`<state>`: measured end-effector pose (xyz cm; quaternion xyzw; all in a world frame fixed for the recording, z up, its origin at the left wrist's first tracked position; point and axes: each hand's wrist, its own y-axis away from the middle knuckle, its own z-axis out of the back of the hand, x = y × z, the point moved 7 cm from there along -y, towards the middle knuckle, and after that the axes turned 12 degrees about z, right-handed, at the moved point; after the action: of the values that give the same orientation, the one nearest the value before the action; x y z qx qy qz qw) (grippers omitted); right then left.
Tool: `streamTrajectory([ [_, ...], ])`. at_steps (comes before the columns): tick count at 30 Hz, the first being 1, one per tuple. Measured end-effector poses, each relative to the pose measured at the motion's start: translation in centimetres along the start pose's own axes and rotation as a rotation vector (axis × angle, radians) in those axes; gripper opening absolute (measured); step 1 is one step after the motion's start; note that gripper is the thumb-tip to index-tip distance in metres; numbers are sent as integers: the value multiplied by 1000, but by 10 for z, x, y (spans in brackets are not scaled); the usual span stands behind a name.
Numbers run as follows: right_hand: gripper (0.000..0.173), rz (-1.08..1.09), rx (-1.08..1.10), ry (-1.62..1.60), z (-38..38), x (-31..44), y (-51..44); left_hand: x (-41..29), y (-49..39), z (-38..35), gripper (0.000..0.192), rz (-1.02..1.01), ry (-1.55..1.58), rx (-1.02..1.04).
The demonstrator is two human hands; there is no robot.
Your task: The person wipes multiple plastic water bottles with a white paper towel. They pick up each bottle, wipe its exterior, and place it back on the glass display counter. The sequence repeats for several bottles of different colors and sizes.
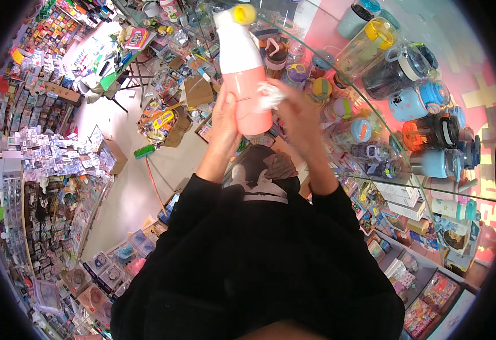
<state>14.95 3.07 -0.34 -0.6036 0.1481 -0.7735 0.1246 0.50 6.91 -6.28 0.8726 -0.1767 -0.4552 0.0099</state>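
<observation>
A pink and white bottle (243, 80) with a yellow part on its lid is held up before me, its top tilted slightly left. My left hand (226, 117) grips its lower part from the left, the thumb on the pink wall. My right hand (297, 114), blurred, holds a crumpled white cloth or tissue (270, 97) against the bottle's right side. Part of the right hand's fingers is hidden behind the white piece.
Glass shelves (371, 102) on the right hold several bottles, among them a light blue bottle (409, 106). On the floor at left stand a green broom (144, 151) and an open cardboard box (178, 127). Crowded display racks (56, 153) line the far left.
</observation>
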Motion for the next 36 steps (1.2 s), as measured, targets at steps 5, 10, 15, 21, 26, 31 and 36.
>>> streamTrajectory([
  [5,82,84,-125,181,-31,18,-14,15,10,-7,53,-12,-140,32],
  [10,47,32,-48,-168,0,3,-70,54,26,-22,53,323,210,274],
  [15,47,-252,-51,-622,-14,-25,-72,42,32,-41,53,398,437,578],
  [21,50,-180,-158,-86,6,-34,-74,3,40,-36,60,-99,-610,-23],
  [26,71,47,-146,332,-37,2,-10,0,20,-22,56,-25,-151,-47],
  [31,73,33,-156,250,-22,9,-14,10,24,-26,57,29,-136,36],
  [36,64,-17,-301,-197,33,-7,-64,31,39,-43,56,212,-48,217],
])
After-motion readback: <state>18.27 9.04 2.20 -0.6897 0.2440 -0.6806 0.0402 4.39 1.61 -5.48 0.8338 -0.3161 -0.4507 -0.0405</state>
